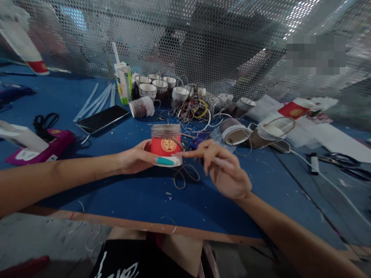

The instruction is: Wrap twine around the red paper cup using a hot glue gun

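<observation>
A red paper cup (166, 146) with a gold double-happiness emblem and a white band at its lower edge is held over the table. Grey-brown cord (165, 130) is wound in rows around its upper part. My left hand (139, 156) grips the cup from the left, its thumb with a long teal nail lying along the white band. My right hand (224, 166) is at the cup's right, index finger stretched to its lower edge and the other fingers loosely bent, slightly blurred. A loose loop of cord (180, 181) lies below the cup.
Several cord-wrapped cups (147, 90) stand behind, beside a tangle of cord (194, 108) and a drink carton (123, 83). A phone (102, 119) and a magenta tool (55, 144) lie left; scissors (344, 160) lie right. A perforated metal screen (179, 38) closes the back.
</observation>
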Tool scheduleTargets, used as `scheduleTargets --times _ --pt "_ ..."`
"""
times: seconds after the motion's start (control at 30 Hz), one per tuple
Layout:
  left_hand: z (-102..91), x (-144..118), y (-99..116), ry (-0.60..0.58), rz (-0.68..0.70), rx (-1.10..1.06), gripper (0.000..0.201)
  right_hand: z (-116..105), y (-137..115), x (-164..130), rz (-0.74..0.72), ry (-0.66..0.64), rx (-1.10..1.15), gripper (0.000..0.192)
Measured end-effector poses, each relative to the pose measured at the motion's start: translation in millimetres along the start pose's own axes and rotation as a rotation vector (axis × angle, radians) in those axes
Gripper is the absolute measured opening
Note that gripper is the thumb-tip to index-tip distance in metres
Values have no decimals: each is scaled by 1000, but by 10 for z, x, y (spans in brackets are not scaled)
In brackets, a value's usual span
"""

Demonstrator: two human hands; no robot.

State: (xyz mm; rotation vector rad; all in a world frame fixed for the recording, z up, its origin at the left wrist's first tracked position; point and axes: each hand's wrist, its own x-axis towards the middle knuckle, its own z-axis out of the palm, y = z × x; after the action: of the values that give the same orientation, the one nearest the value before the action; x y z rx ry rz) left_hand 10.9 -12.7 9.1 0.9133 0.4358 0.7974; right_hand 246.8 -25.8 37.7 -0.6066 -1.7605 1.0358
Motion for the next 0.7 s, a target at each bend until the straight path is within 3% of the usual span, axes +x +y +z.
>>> scheduleTargets --times 0.1,0.23,0.33,0.43,0.47,0.6,0.7 --pt "2 0 -9 4 7 1 49 4 1 -52 23 -171 -135 31" --pt "33 11 -10 62 30 6 47 19 25 -67 20 -219 -165 29" --pt "67 27 -1 180 48 -13 52 -42 55 -2 -68 -26 -195 18" --pt "85 41 7 327 81 -24 49 -214 108 123 -135 222 -524 24" --pt "86 45 8 355 86 -22 46 -280 131 163 -116 212 -683 32" --pt "78 47 6 361 78 -9 45 -431 214 223 128 -48 -1142 53" --pt "75 42 3 323 69 -14 50 -414 244 171 228 -63 -1299 57"
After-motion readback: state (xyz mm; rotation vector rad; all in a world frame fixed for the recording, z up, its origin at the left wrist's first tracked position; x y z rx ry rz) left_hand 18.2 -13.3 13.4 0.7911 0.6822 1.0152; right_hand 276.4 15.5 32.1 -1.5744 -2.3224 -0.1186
